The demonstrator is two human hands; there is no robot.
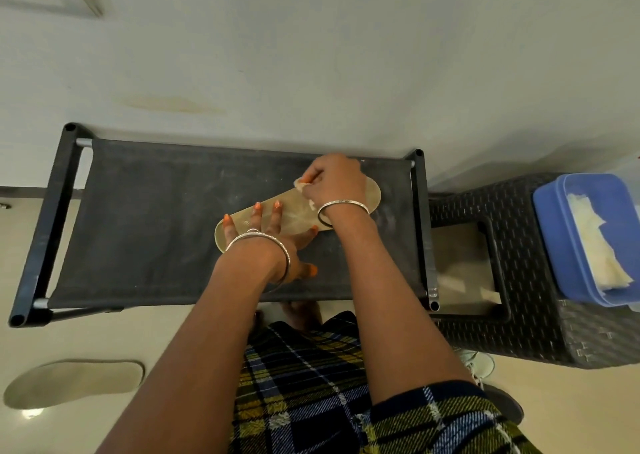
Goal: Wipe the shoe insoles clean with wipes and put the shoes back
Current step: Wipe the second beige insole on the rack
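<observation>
Pale wall behind a black fabric shoe rack point(156, 218). Tan insole point(294, 207) lies flat on the rack top. Left hand point(273, 242): fingers point(257, 211) straight and spread, pressing the insole's left end. Right hand point(334, 180): fingers curled, gripping a white wipe point(300, 185) against the insole, just beyond the left fingertips. Second insole point(74, 382) on the floor, well left of both hands. Blue wipe tub point(550, 218) on a wicker stool point(512, 336), right of the fingers.

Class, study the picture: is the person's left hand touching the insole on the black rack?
Touching. The head view shows the left hand spread flat, its fingers lying directly on the insole that rests on the black rack.
</observation>
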